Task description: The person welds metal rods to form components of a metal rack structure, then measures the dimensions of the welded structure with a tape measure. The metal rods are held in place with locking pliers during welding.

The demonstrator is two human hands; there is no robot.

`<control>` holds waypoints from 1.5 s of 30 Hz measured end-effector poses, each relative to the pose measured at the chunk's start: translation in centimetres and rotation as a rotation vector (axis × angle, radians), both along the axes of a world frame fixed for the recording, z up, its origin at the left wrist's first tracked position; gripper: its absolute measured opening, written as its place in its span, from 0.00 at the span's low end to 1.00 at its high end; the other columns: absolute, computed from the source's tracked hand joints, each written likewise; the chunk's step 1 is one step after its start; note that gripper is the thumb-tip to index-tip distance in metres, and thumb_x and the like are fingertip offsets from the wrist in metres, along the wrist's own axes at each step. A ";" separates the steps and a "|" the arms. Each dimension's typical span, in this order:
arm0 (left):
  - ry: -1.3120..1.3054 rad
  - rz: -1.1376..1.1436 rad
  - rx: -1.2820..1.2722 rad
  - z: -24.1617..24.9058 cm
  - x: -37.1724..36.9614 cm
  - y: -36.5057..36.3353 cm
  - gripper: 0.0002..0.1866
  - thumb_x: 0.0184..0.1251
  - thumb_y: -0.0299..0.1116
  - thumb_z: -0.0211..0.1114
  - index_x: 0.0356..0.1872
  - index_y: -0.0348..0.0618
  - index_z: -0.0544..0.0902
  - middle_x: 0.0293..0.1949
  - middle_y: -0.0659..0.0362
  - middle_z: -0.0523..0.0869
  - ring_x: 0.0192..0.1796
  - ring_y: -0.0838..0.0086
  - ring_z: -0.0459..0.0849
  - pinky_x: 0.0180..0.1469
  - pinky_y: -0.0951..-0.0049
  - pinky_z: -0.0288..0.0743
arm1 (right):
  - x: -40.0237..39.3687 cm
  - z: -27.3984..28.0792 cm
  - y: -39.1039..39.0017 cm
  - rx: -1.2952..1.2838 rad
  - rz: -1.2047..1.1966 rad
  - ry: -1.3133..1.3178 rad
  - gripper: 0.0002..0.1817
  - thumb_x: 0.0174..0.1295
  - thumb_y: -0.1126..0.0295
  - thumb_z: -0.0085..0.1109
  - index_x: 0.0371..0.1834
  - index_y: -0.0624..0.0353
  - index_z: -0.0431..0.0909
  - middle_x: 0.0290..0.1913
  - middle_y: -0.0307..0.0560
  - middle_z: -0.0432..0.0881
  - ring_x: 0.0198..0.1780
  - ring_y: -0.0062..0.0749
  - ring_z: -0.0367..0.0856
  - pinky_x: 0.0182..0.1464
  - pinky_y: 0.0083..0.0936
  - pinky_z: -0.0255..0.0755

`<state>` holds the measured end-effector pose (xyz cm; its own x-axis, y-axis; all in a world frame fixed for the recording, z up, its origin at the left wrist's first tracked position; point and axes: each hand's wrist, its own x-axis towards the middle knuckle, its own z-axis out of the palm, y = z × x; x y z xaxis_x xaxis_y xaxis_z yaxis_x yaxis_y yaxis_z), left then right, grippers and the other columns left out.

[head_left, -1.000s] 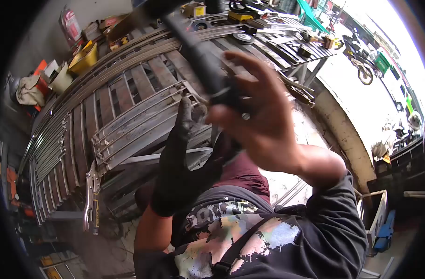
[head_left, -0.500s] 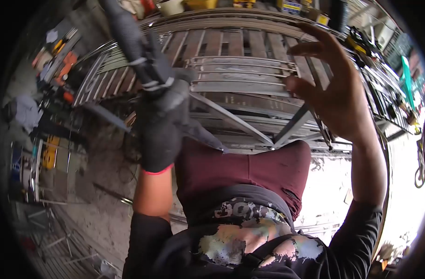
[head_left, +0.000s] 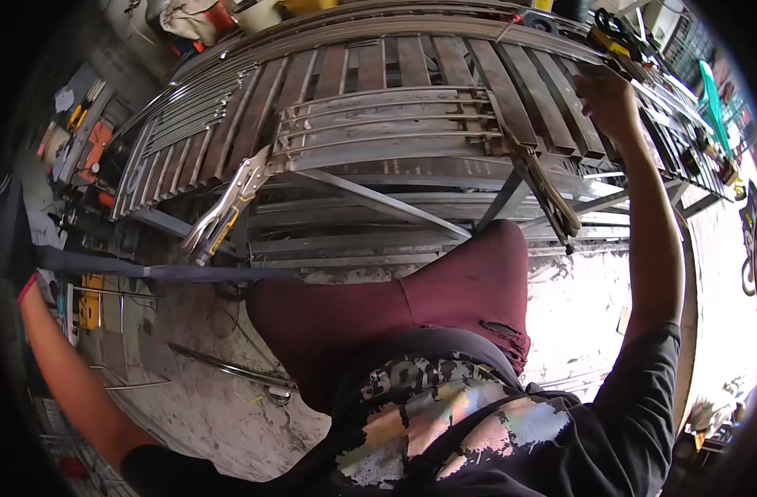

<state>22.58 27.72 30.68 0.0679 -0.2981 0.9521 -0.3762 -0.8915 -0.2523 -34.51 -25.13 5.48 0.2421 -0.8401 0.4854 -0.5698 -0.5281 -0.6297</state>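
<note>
My left hand [head_left: 21,248], in a dark glove, is far out at the left edge, its fingers lost in shadow. A dark sleeved cable [head_left: 180,272] stretches from it to my lap. My bare right hand [head_left: 614,108] is raised over the right side of the bench, fingers apart and holding nothing. Between the hands, a small frame of metal rods [head_left: 387,124] lies at the bench's front edge. Locking pliers [head_left: 229,203] are clamped at its left corner, and a second pair of locking pliers [head_left: 548,199] at its right; both handles hang toward me.
Rusty steel bars [head_left: 399,65] form the slatted bench top. Thin bright rods [head_left: 200,108] lie at its left. Diagonal steel braces [head_left: 378,201] stand underneath, before my knees. A yellow case [head_left: 89,300] is at left. A steel tube [head_left: 229,364] lies on the floor.
My left hand has swung from the middle out to the far left, drawing the cable across. My right hand has moved up and away from me. Both locking pliers now show fully.
</note>
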 end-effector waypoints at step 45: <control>1.225 -0.499 1.293 -19.2 0.1 -33.3 0.30 0.69 0.61 0.64 0.55 0.42 0.83 0.48 0.46 0.86 0.50 0.54 0.85 0.56 0.54 0.75 | 3.5 -5.0 -1.5 0.213 -0.019 -0.440 0.26 0.73 0.65 0.74 0.71 0.62 0.80 0.33 0.37 0.86 0.26 0.11 0.73 0.28 0.13 0.62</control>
